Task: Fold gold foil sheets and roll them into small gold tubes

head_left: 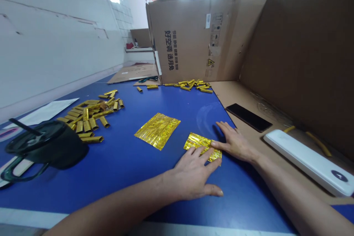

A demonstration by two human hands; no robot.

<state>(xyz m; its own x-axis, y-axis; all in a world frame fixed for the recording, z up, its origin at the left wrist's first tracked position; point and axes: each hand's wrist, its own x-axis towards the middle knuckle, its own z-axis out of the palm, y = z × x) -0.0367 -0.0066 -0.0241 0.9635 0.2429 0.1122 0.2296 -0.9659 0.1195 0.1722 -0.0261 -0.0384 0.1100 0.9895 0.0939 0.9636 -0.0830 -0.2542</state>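
Observation:
A shiny gold foil sheet (198, 140) lies on the blue table (132, 177) under both of my hands. My left hand (193, 173) rests flat over its near edge, with fingers spread and the thumb out to the right. At the sheet's right end, the thumb of my right hand (235, 142) presses on the foil, while its other fingers stretch forward over the table. Left of my hands, a wider gold foil sheet (157, 129) lies by itself, creased. Neither hand is wrapped around anything.
Folded gold foil pieces (85, 125) are heaped at left, with another pile (190, 85) along the cardboard box (193, 44). A dark lidded mug (52, 147) stands at the left. On the right cardboard lie a phone (249, 117) and a long white device (306, 162).

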